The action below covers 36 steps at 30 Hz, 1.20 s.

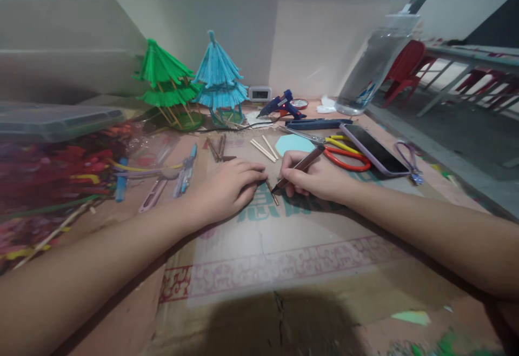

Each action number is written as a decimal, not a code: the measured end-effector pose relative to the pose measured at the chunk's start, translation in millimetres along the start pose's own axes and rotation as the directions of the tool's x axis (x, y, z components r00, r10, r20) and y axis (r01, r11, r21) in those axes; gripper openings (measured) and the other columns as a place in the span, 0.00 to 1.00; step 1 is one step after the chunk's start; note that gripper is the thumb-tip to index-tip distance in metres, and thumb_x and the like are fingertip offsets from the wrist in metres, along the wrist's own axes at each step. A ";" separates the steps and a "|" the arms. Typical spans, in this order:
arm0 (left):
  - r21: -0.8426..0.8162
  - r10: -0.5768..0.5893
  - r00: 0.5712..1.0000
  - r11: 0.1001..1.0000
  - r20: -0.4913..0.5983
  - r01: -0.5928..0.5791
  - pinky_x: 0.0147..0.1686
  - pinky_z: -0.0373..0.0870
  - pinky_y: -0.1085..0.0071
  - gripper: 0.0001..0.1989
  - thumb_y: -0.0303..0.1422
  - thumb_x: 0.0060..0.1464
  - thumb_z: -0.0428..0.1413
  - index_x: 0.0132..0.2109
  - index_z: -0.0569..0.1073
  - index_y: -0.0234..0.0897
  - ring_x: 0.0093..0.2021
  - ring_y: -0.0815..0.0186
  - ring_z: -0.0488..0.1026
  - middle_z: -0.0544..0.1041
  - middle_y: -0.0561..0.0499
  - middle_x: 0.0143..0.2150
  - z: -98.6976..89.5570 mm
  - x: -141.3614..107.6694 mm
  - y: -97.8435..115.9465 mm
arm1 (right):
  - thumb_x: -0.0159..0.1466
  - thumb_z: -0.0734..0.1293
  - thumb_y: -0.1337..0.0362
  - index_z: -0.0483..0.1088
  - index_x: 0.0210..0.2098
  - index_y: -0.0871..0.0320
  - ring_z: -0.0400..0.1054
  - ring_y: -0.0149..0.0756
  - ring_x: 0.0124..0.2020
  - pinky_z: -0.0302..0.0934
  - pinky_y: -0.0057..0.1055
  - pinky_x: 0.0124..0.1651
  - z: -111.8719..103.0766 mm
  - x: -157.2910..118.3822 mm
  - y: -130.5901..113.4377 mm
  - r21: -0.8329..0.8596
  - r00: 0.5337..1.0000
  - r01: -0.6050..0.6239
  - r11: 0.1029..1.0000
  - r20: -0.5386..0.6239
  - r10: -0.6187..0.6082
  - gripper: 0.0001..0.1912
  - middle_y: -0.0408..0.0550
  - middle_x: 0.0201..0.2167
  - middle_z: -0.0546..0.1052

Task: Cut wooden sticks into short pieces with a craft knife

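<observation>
Your right hand (310, 176) pinches a brown marker (300, 167), its tip beside the thin stick (274, 195) that runs toward you from the fingertips of your left hand (233, 187) — those fingers sit close together, though whether they grip the stick you cannot tell from here. Loosely held, the narrow stick could roll, letting the marker slip onto the cardboard (324, 229) — or your nearby left fingertips.
</observation>
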State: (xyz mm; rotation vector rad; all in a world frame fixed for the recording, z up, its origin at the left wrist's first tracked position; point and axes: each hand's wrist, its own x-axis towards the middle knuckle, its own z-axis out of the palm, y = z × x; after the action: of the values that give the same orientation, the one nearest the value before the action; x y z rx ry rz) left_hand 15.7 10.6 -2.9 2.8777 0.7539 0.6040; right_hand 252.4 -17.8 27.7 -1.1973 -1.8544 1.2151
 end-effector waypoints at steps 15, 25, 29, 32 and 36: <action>0.000 -0.002 1.000 1.000 0.013 0.002 0.61 0.69 0.50 0.17 0.28 0.65 0.50 0.57 0.76 0.35 0.62 0.53 0.71 0.75 0.42 0.62 1.6 -0.9 -1.7 | 0.60 0.64 0.70 0.63 0.27 0.57 0.61 0.24 0.15 0.53 0.20 0.18 -3.1 -1.9 -2.3 0.018 0.997 -0.009 1.000 0.071 0.008 0.06 0.41 0.16 0.74; -0.016 -0.008 1.000 1.000 0.005 0.008 0.60 0.70 0.50 0.17 0.29 0.66 0.49 0.56 0.76 0.34 0.60 0.53 0.72 0.76 0.41 0.61 0.4 0.6 -0.1 | 0.61 0.64 0.69 0.63 0.28 0.57 0.60 0.24 0.15 0.51 0.20 0.17 -2.5 -1.8 -1.1 0.026 0.998 0.003 1.000 0.058 -0.005 0.06 0.40 0.16 0.73; 0.001 0.005 1.000 1.000 0.004 -0.005 0.60 0.69 0.50 0.17 0.28 0.65 0.50 0.56 0.76 0.34 0.61 0.53 0.72 0.76 0.41 0.61 1.0 0.1 -1.1 | 0.59 0.64 0.69 0.63 0.27 0.57 0.62 0.25 0.16 0.54 0.20 0.19 -3.5 -2.6 -2.5 0.002 0.994 0.014 1.000 0.107 -0.014 0.06 0.40 0.16 0.73; -0.002 -0.003 1.000 1.000 0.004 0.003 0.60 0.70 0.50 0.17 0.28 0.65 0.50 0.57 0.76 0.35 0.61 0.53 0.72 0.76 0.41 0.61 1.0 -0.5 -0.9 | 0.59 0.65 0.68 0.63 0.27 0.57 0.62 0.25 0.16 0.53 0.21 0.19 -3.7 -2.3 -0.8 0.019 0.994 0.013 1.000 0.107 -0.015 0.06 0.40 0.16 0.73; -0.015 -0.020 1.000 1.000 0.012 0.020 0.61 0.69 0.50 0.17 0.28 0.66 0.49 0.57 0.76 0.36 0.61 0.53 0.72 0.75 0.42 0.61 0.6 -0.5 -0.3 | 0.58 0.64 0.67 0.62 0.26 0.57 0.59 0.24 0.14 0.49 0.20 0.17 -2.3 -0.3 3.5 0.065 1.000 0.025 0.998 -0.002 -0.025 0.06 0.40 0.14 0.72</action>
State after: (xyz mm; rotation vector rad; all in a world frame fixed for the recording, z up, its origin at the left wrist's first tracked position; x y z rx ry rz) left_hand 15.4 10.6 -3.8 2.8541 0.7716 0.5871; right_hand 255.7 -16.6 25.4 -1.1367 -1.8098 1.2510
